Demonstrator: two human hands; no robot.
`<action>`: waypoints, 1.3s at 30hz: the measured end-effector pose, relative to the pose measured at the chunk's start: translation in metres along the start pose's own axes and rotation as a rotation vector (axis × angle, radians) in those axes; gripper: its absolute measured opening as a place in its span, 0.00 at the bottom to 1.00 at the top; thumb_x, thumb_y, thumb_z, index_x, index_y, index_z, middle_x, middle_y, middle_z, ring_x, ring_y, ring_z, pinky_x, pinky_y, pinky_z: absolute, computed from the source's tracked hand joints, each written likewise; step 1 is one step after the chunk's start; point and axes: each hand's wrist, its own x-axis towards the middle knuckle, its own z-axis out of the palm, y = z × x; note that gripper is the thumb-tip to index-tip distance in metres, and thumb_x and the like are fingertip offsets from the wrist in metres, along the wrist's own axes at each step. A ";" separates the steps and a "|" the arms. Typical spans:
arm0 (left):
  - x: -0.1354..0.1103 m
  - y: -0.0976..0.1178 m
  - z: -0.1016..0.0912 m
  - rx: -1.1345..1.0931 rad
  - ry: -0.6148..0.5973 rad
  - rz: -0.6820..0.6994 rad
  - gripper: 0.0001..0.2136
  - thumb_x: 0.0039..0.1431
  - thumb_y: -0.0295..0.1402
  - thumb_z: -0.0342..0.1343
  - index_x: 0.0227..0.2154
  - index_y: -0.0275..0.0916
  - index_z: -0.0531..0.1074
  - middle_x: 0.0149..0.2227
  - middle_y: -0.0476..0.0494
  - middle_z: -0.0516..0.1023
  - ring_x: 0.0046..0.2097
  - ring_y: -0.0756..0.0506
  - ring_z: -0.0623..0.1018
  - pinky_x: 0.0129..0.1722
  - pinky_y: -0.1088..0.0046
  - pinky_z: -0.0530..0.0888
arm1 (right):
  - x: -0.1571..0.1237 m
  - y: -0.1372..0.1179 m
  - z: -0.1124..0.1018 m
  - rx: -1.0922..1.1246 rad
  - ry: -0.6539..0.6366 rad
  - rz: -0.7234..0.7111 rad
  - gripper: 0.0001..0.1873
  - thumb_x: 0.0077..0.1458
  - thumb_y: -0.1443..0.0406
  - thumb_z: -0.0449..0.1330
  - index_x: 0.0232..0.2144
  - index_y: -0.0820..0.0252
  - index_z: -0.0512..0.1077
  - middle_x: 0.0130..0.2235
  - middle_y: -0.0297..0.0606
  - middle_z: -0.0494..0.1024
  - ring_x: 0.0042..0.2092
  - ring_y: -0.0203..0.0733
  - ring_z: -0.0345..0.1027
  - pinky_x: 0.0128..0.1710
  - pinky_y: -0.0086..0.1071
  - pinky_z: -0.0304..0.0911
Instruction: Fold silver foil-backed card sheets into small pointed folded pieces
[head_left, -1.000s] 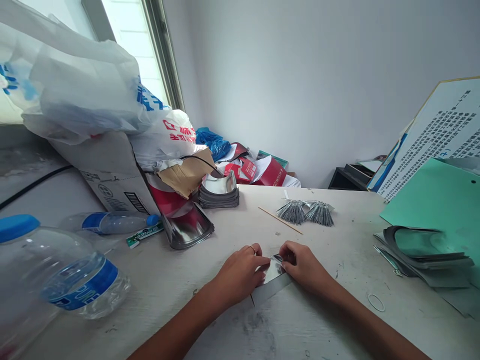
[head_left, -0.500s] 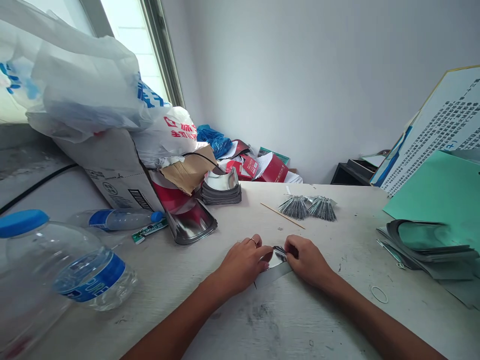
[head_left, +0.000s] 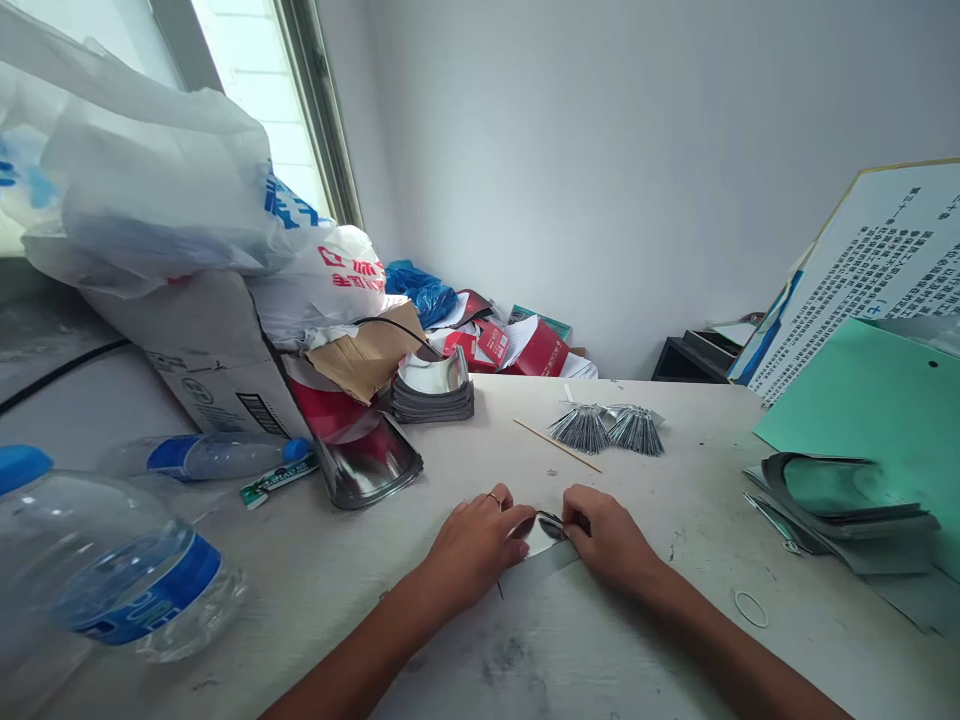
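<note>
Both of my hands rest on a white table (head_left: 600, 640), pinching a small shiny silver sheet (head_left: 541, 548) between them. My left hand (head_left: 478, 542), with a ring on one finger, presses its left end with curled fingers. My right hand (head_left: 606, 537) grips and folds the right end. The sheet's grey lower edge lies flat on the table. Beyond the hands lie a thin wooden stick (head_left: 556, 445) and two fan-shaped bundles of folded silver pieces (head_left: 606, 428).
A stack of curved silver sheets (head_left: 433, 390) sits at the back, a single larger one (head_left: 366, 465) by a cardboard box (head_left: 217, 370) with plastic bags. Water bottles (head_left: 112, 560) lie left. Green card (head_left: 870, 420), more sheets (head_left: 840, 495) and a rubber band (head_left: 751, 607) lie right.
The hands stay on the silver sheet and have drawn slightly closer, folding its top end further. The view shifted a little; nothing else moved.
</note>
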 end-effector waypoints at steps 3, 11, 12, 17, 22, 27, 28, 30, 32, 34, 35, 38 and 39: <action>0.001 -0.001 0.001 0.017 -0.001 0.023 0.08 0.63 0.36 0.56 0.44 0.52 0.73 0.46 0.49 0.70 0.42 0.44 0.74 0.40 0.68 0.67 | 0.001 0.001 -0.003 0.042 -0.034 0.015 0.09 0.49 0.74 0.54 0.30 0.56 0.63 0.30 0.31 0.71 0.32 0.38 0.63 0.31 0.29 0.55; 0.000 -0.002 0.002 0.019 0.011 0.024 0.09 0.62 0.35 0.56 0.45 0.51 0.72 0.46 0.48 0.70 0.44 0.43 0.74 0.41 0.67 0.67 | 0.002 0.004 -0.004 0.058 -0.074 -0.071 0.10 0.48 0.78 0.54 0.28 0.58 0.67 0.32 0.34 0.73 0.35 0.39 0.65 0.33 0.29 0.58; 0.000 -0.002 0.002 0.019 0.012 0.027 0.08 0.62 0.35 0.56 0.44 0.51 0.72 0.46 0.48 0.70 0.44 0.43 0.74 0.40 0.67 0.67 | 0.002 0.005 -0.005 0.046 -0.076 -0.108 0.11 0.49 0.78 0.53 0.28 0.58 0.67 0.33 0.34 0.73 0.35 0.39 0.65 0.34 0.30 0.59; 0.000 -0.003 0.002 0.027 0.012 0.036 0.08 0.64 0.34 0.55 0.45 0.50 0.72 0.46 0.47 0.70 0.44 0.43 0.74 0.41 0.67 0.67 | 0.001 0.009 -0.013 -0.029 -0.147 -0.258 0.10 0.56 0.76 0.55 0.30 0.58 0.71 0.38 0.37 0.73 0.39 0.40 0.66 0.39 0.31 0.61; 0.001 -0.003 0.006 0.028 0.020 0.042 0.10 0.64 0.34 0.56 0.47 0.50 0.71 0.47 0.47 0.70 0.46 0.42 0.74 0.41 0.67 0.66 | 0.001 0.009 -0.018 -0.123 -0.173 -0.350 0.10 0.60 0.73 0.54 0.32 0.58 0.72 0.37 0.37 0.73 0.37 0.39 0.66 0.37 0.31 0.59; 0.002 -0.003 0.012 0.046 0.046 0.049 0.07 0.64 0.33 0.57 0.45 0.47 0.71 0.45 0.47 0.70 0.45 0.43 0.73 0.42 0.68 0.66 | -0.001 0.006 -0.013 -0.337 -0.135 -0.472 0.14 0.62 0.76 0.49 0.29 0.59 0.71 0.33 0.39 0.71 0.33 0.40 0.60 0.31 0.34 0.51; 0.002 -0.003 0.013 0.045 0.053 0.050 0.07 0.64 0.33 0.57 0.44 0.47 0.71 0.45 0.47 0.70 0.45 0.43 0.73 0.41 0.68 0.66 | -0.001 0.006 -0.013 -0.356 -0.133 -0.488 0.15 0.62 0.76 0.49 0.29 0.59 0.71 0.33 0.39 0.71 0.32 0.40 0.58 0.30 0.34 0.49; 0.001 -0.003 0.015 0.051 0.068 0.061 0.09 0.64 0.32 0.56 0.46 0.48 0.70 0.44 0.47 0.70 0.45 0.44 0.72 0.41 0.69 0.65 | -0.001 0.005 -0.012 -0.372 -0.135 -0.513 0.16 0.62 0.76 0.48 0.28 0.59 0.70 0.32 0.39 0.70 0.32 0.41 0.57 0.30 0.34 0.47; 0.001 -0.004 0.016 0.072 0.079 0.086 0.13 0.64 0.32 0.56 0.50 0.50 0.69 0.44 0.47 0.70 0.44 0.44 0.72 0.40 0.69 0.65 | 0.000 0.005 -0.013 -0.387 -0.145 -0.529 0.16 0.62 0.76 0.48 0.28 0.59 0.70 0.32 0.38 0.70 0.32 0.40 0.57 0.30 0.34 0.48; 0.001 -0.004 0.017 0.097 0.083 0.112 0.14 0.64 0.31 0.56 0.51 0.53 0.69 0.43 0.47 0.69 0.42 0.44 0.71 0.38 0.69 0.65 | 0.000 0.005 -0.017 -0.405 -0.167 -0.529 0.15 0.61 0.76 0.49 0.28 0.59 0.70 0.33 0.38 0.71 0.32 0.40 0.58 0.31 0.33 0.49; 0.001 -0.005 0.017 0.106 0.083 0.119 0.14 0.63 0.31 0.56 0.50 0.54 0.70 0.43 0.47 0.69 0.42 0.44 0.71 0.38 0.69 0.65 | 0.000 0.005 -0.019 -0.409 -0.181 -0.525 0.15 0.60 0.77 0.49 0.29 0.58 0.70 0.33 0.38 0.71 0.32 0.39 0.58 0.31 0.33 0.50; 0.001 -0.005 0.016 0.105 0.075 0.118 0.14 0.63 0.31 0.56 0.50 0.55 0.71 0.42 0.47 0.68 0.41 0.44 0.71 0.38 0.69 0.65 | 0.000 0.004 -0.024 -0.378 -0.218 -0.510 0.14 0.58 0.77 0.50 0.30 0.57 0.72 0.36 0.38 0.73 0.34 0.39 0.61 0.33 0.32 0.52; 0.001 -0.004 0.016 0.099 0.068 0.112 0.15 0.63 0.31 0.56 0.50 0.55 0.71 0.42 0.47 0.68 0.41 0.44 0.71 0.38 0.70 0.65 | -0.001 0.005 -0.025 -0.355 -0.223 -0.506 0.14 0.58 0.77 0.51 0.31 0.57 0.72 0.37 0.38 0.73 0.35 0.39 0.62 0.33 0.32 0.52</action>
